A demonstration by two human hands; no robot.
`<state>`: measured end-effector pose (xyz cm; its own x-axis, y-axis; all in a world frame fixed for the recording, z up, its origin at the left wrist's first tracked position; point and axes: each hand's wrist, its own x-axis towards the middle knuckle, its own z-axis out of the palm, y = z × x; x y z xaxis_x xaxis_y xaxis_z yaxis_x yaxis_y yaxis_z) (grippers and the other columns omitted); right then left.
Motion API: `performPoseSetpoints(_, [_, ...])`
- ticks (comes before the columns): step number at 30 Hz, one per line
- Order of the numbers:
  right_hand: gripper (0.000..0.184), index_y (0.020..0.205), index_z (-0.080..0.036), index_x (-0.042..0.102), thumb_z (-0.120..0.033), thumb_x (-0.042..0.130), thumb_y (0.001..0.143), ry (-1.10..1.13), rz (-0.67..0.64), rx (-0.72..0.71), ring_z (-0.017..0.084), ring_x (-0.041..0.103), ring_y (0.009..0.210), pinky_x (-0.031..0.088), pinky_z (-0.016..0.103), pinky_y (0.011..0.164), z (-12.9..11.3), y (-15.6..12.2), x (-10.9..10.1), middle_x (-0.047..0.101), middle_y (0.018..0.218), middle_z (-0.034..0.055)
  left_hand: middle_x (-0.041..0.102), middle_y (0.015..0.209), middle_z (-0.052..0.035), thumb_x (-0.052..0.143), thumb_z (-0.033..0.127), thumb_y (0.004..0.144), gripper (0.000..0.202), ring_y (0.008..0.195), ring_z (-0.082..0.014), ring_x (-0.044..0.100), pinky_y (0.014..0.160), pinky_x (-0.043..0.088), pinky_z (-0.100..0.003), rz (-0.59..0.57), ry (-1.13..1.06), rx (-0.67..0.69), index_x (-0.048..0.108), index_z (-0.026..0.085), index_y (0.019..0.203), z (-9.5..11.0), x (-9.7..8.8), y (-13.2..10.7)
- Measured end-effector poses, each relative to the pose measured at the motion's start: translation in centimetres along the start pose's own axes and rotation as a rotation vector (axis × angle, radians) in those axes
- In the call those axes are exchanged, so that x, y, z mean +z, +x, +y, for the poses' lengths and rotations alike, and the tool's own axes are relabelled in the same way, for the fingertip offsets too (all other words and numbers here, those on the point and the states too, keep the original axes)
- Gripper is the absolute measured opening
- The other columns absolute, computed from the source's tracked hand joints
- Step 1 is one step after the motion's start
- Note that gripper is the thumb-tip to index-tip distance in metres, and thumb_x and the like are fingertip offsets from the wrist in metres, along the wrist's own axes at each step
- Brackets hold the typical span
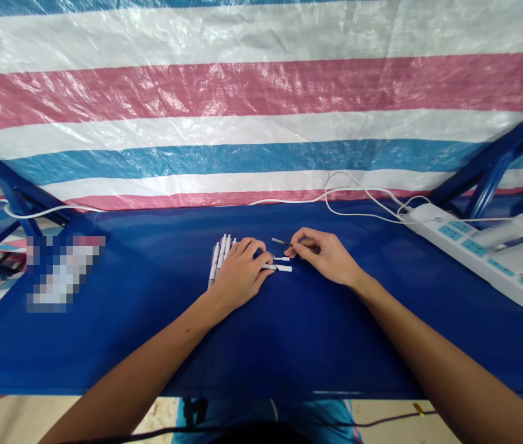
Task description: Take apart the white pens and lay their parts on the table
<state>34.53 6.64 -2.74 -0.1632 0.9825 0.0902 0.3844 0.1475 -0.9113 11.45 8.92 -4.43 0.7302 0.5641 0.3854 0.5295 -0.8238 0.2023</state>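
On a blue table point(160, 320), my left hand point(239, 274) lies over a bunch of several white pens point(219, 256), fingers curled round white pen parts point(280, 267) that stick out to its right. My right hand point(324, 254) pinches a thin dark refill point(281, 242) between thumb and fingertips, its tip pointing left, just above the white parts. The two hands are a few centimetres apart.
A white power strip point(469, 251) with plugged-in chargers and white cables point(358, 197) lies at the right. A striped tarp point(243, 92) hangs behind the table. Blue frame bars point(493, 166) slant at both sides. A blurred patch point(62, 271) sits at the left.
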Motion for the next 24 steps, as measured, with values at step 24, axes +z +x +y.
performPoseSetpoints(24, [0.015, 0.092, -0.023, 0.070, -0.031, 0.058, 0.092, -0.196, 0.000, -0.209, 0.019, 0.071, 0.073, 0.059, 0.030, 0.073, -0.6, -0.4, 1.0, 0.077, 0.086, 0.0044, 0.070, 0.106, -0.0102, 0.050, 0.031, 0.106, 0.026, 0.106, -0.0285, 0.059, 0.095, 0.050, -0.045, 0.186, 0.026, -0.043, 0.071, 0.022, 0.117, -0.4, -0.1, -0.1])
